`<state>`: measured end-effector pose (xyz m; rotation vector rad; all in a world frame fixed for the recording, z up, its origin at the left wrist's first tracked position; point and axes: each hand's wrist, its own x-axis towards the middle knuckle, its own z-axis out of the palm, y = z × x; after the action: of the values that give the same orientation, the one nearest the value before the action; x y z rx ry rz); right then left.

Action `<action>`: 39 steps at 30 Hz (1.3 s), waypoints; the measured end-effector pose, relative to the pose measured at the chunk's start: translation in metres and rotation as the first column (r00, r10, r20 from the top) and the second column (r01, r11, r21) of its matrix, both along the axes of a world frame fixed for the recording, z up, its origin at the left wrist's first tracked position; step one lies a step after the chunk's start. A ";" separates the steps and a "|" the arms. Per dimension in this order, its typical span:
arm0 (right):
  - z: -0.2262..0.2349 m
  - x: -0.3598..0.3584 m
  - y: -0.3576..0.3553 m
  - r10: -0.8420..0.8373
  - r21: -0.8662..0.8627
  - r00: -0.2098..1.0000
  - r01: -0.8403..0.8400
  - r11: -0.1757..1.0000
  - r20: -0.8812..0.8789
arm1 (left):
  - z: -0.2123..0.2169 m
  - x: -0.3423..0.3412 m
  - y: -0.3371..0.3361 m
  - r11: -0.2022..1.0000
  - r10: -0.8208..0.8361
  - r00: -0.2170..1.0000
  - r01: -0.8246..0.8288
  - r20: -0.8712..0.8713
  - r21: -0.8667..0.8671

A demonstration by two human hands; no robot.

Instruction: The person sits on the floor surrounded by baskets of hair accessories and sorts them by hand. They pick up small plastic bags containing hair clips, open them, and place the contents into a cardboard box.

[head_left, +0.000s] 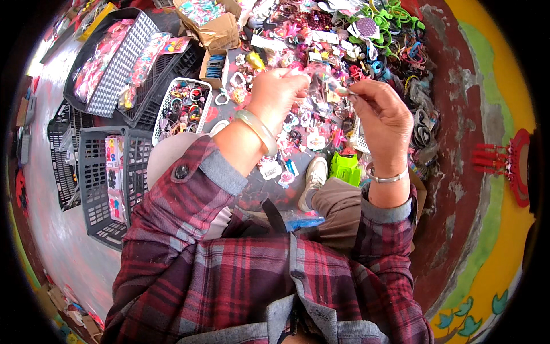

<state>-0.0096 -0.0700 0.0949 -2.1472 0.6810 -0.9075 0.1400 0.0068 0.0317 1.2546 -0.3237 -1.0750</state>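
Both my hands are raised over a heap of hair accessories [303, 109]. Between them stretches what looks like a small clear plastic bag [322, 83], with something small and colourful near its right end. My left hand [277, 93] is closed, pinching the bag's left side. At the other side, my right hand [385, 114] pinches an edge between thumb and forefinger. The bag's contents are too small to make out against the busy heap.
A white basket of hair ties [184, 106] stands left of my left forearm, near a dark grey crate [103, 189] with carded packs. Cardboard boxes [223, 35] lie beyond. A green plastic bin [345, 168] sits by my shoe. A painted wall [487, 74] rises on the right.
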 end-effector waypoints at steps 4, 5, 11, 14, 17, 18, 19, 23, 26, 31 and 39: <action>-0.005 0.003 0.002 -0.017 -0.366 0.995 -0.021 0.930 -0.102 | -0.010 -0.004 -0.002 0.999 -0.048 0.972 0.052 0.231 -0.011; -0.006 0.003 0.002 -0.015 -0.386 0.992 -0.036 0.922 -0.127 | -0.013 -0.005 -0.003 0.997 -0.067 0.955 0.073 0.287 -0.011; -0.015 0.003 0.000 0.029 -0.412 0.952 -0.160 0.897 -0.306 | -0.013 -0.014 -0.003 0.996 -0.021 0.929 0.052 0.370 -0.075; -0.016 0.002 0.000 0.052 -0.352 0.929 -0.189 0.917 -0.366 | -0.009 -0.015 -0.002 0.996 -0.043 0.966 0.061 0.253 -0.061; -0.020 0.000 0.000 0.051 -0.289 0.895 -0.197 0.937 -0.444 | -0.009 -0.014 -0.002 0.995 -0.064 0.962 0.083 0.266 -0.059; -0.020 -0.001 0.001 0.033 -0.268 0.873 -0.186 0.945 -0.487 | -0.006 -0.014 -0.001 0.995 -0.072 0.966 0.088 0.247 -0.055; -0.020 -0.002 0.002 0.016 -0.248 0.848 -0.173 0.953 -0.530 | -0.004 -0.014 0.000 0.993 -0.095 0.973 0.107 0.210 -0.049; -0.023 -0.003 -0.001 0.012 -0.315 0.897 -0.167 0.934 -0.441 | -0.003 -0.012 0.002 0.989 -0.129 0.977 0.139 0.169 -0.047; -0.017 -0.002 -0.001 0.010 -0.356 0.956 -0.119 0.927 -0.294 | -0.001 -0.012 0.001 0.992 -0.126 0.983 0.129 0.133 -0.016; -0.013 0.007 0.016 0.002 -0.259 0.988 -0.042 0.965 -0.152 | -0.004 -0.004 0.001 0.995 -0.080 0.942 0.058 -0.326 -0.076; -0.043 0.026 0.041 0.000 -0.097 0.982 -0.019 0.995 -0.189 | -0.012 0.002 -0.006 0.970 -0.139 0.799 -0.009 -0.584 -0.243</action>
<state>0.0165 -0.0292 0.0522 -2.3435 0.7316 -0.7521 0.1421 0.0006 0.0195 0.6407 -0.0012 -1.3907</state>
